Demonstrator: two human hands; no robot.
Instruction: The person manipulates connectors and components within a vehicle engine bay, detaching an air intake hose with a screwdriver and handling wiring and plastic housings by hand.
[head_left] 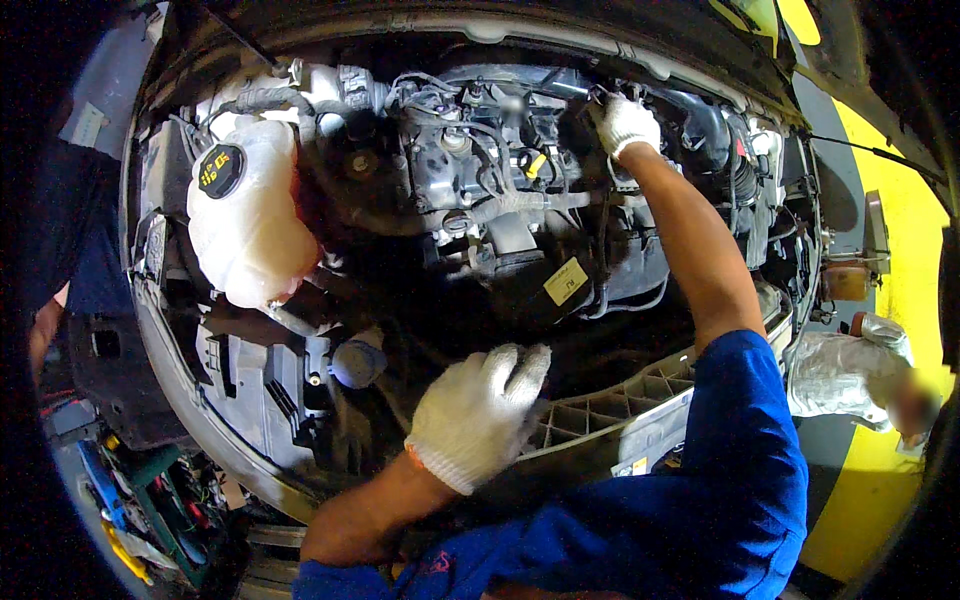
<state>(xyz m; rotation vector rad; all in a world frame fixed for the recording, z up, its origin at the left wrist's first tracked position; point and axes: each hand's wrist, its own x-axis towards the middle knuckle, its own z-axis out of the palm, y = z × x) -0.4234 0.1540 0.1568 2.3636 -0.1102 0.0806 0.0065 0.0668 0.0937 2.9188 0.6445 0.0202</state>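
My right hand [627,127], in a white knit glove, reaches to the far right of the engine [510,150]. Its fingers bend in among dark parts beside a black pipe [700,120], and whatever they grip is hidden. Much nearer, my left hand [480,415], also gloved, hovers by the front ribbed crossmember [600,410]. Its fingers are loosely bent and slightly apart, with nothing visible in them. Between the hands lie hoses, wiring and a dark cover with a pale label [566,282]. A yellow dipstick handle [535,165] stands mid-engine.
At left is a white coolant tank [250,230] with a black cap [220,170]. The raised hood's edge [490,32] spans the far side. Tools fill a green tray [165,510] at lower left. A person [75,230] stands left; another, in grey [840,370], is at right.
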